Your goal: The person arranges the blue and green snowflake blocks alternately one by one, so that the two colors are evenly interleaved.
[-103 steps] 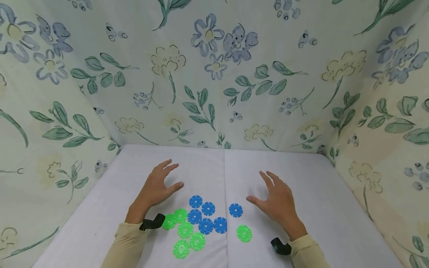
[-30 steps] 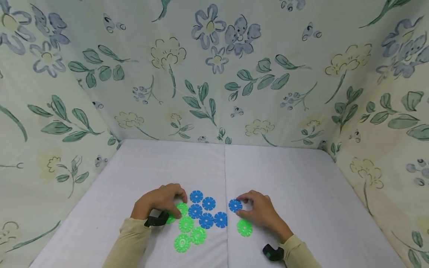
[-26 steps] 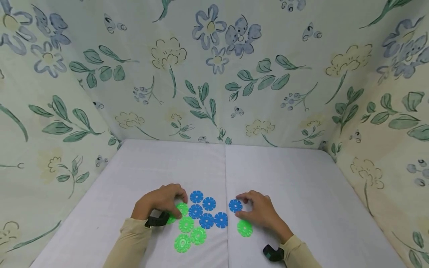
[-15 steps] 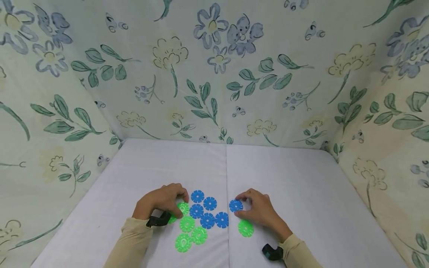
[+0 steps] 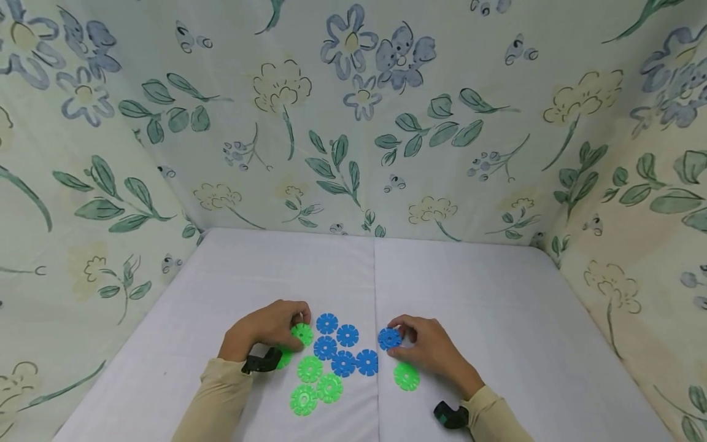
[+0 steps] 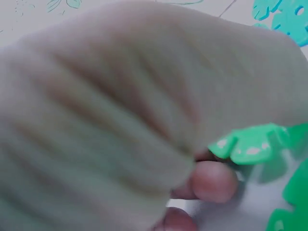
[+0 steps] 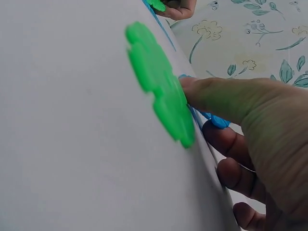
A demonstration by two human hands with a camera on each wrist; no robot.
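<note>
My left hand [image 5: 269, 329] pinches a green notched plastic disc [image 5: 302, 334] between thumb and fingers. In the left wrist view that disc [image 6: 252, 144] shows tilted, its near edge above the white cloth. On the right side, my right hand [image 5: 428, 344] pinches a blue notched disc [image 5: 390, 339] at its edge. A part of this blue disc [image 7: 219, 120] appears behind the thumb in the right wrist view. One green disc [image 5: 406, 376] lies flat just below the right hand.
Several blue discs [image 5: 343, 363] lie close together between the hands, some overlapping. Several green discs [image 5: 310, 369] lie nearer the body, one partly under the left wrist. A white cloth [image 5: 469, 288] covers the table, and a floral curtain [image 5: 331, 153] stands behind it.
Both hands have come down from open above the table and taken hold of a disc each. In the last half second the left hand's green disc has risen and shifted slightly away from its neighbours.
</note>
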